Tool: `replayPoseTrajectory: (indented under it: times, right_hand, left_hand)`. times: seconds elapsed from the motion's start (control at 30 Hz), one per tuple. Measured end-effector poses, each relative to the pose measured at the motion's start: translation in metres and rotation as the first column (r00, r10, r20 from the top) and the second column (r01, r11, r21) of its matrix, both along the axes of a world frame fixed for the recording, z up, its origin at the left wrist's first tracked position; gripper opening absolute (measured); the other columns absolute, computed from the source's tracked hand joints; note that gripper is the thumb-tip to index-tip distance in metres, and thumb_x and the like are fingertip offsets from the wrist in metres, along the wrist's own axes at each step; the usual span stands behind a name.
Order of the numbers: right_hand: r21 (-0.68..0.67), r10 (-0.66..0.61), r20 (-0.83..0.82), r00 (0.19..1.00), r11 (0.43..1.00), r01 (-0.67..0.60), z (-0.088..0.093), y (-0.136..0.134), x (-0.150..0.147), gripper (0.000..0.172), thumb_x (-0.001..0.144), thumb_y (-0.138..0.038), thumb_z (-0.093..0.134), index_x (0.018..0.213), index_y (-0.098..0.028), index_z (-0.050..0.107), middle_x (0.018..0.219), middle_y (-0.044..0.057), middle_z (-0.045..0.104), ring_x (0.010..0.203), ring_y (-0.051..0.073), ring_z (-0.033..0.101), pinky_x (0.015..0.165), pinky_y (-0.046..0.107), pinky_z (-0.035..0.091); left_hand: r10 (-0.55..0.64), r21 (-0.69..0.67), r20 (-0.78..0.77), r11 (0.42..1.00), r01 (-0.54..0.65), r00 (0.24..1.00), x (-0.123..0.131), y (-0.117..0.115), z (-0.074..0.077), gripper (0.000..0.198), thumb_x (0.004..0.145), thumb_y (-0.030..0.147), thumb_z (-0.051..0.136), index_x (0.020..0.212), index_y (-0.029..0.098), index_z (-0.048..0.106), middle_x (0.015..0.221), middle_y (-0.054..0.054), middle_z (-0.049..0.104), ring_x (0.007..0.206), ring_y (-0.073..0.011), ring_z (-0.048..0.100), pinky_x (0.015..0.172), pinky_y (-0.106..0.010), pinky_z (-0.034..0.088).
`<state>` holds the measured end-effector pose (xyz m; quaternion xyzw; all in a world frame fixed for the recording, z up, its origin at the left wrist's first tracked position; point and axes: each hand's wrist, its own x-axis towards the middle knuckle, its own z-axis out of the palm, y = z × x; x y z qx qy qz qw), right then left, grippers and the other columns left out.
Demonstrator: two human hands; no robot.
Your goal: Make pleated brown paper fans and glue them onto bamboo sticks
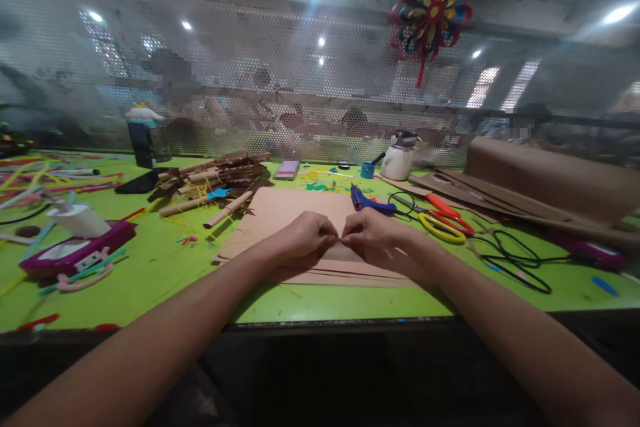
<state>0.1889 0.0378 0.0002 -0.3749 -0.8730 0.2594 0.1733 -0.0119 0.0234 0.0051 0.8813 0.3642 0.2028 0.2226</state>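
Observation:
A stack of light brown paper sheets (295,207) lies on the green table (165,293) in front of me. Over its middle, my left hand (313,233) and my right hand (367,230) meet with their fingertips pinched close together. Whatever is between the fingertips is too small to make out; it may be part of the paper. Just behind my right hand lies a blue glue gun (370,201). Scissors with orange and yellow handles (443,225) rest to the right of it.
Rolled brown paper sticks (227,209) are piled at the left back. A purple power strip (107,240) with a white plug sits left. Black cable (525,260) loops at right, before large brown sheets (540,180). A white jug (399,157) stands behind.

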Motion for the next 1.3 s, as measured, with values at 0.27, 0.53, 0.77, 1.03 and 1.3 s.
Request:
replayPoseTrajectory:
  times: [0.27, 0.53, 0.77, 1.03, 1.3]
  right_hand:
    - [0.040, -0.037, -0.056, 0.998, 0.998, 0.040, -0.010, -0.005, -0.005, 0.015, 0.073, -0.023, 0.056, 0.071, -0.012, 0.067, 0.066, 0.002, 0.065, 0.059, 0.012, 0.053, 0.055, 0.021, 0.039]
    - [0.168, -0.057, -0.005, 0.998, 0.984, 0.057, -0.010, -0.010, -0.007, 0.014, 0.074, -0.017, 0.054, 0.073, -0.012, 0.067, 0.067, 0.002, 0.062, 0.059, 0.010, 0.050, 0.056, 0.020, 0.036]
    - [0.326, -0.101, 0.182, 0.978, 0.945, 0.037, -0.001, -0.024, -0.004, 0.019, 0.075, -0.025, 0.051, 0.065, -0.012, 0.061, 0.057, -0.001, 0.051, 0.049, 0.007, 0.033, 0.046, 0.020, 0.022]
    - [0.439, -0.128, 0.342, 0.931, 0.898, -0.038, 0.011, -0.032, -0.008, 0.017, 0.077, -0.022, 0.050, 0.067, -0.013, 0.061, 0.063, 0.002, 0.055, 0.051, 0.008, 0.037, 0.048, 0.021, 0.023]
    - [0.457, -0.117, 0.391, 0.913, 0.886, -0.082, 0.007, -0.030, -0.006, 0.031, 0.083, -0.037, 0.049, 0.067, -0.013, 0.060, 0.067, 0.005, 0.056, 0.054, 0.009, 0.042, 0.051, 0.023, 0.026]
  left_hand:
    - [0.015, 0.297, -0.102, 0.955, 0.016, 0.995, 0.001, 0.014, -0.012, 0.019, 0.078, 0.026, 0.052, 0.074, 0.015, 0.066, 0.075, -0.005, 0.060, 0.071, -0.0147, 0.051, 0.065, -0.023, 0.037]
    - [-0.062, 0.329, -0.086, 0.940, 0.087, 0.994, 0.006, 0.021, -0.020, 0.016, 0.079, 0.022, 0.052, 0.073, 0.017, 0.066, 0.070, -0.002, 0.058, 0.069, -0.0126, 0.051, 0.064, -0.021, 0.038]
    - [-0.073, 0.343, -0.109, 0.933, 0.107, 0.991, 0.006, 0.021, -0.019, 0.015, 0.077, 0.020, 0.052, 0.073, 0.016, 0.066, 0.069, -0.002, 0.058, 0.067, -0.0123, 0.052, 0.063, -0.021, 0.039]
    - [-0.100, 0.407, -0.149, 0.900, 0.154, 0.984, 0.005, 0.018, -0.016, 0.021, 0.081, 0.021, 0.048, 0.070, 0.016, 0.066, 0.066, -0.002, 0.054, 0.063, -0.0109, 0.050, 0.059, -0.020, 0.037]
    - [-0.112, 0.469, -0.203, 0.861, 0.196, 0.973, 0.004, 0.006, -0.011, 0.022, 0.083, 0.025, 0.049, 0.069, 0.015, 0.063, 0.068, -0.003, 0.052, 0.064, -0.0119, 0.047, 0.058, -0.022, 0.036]
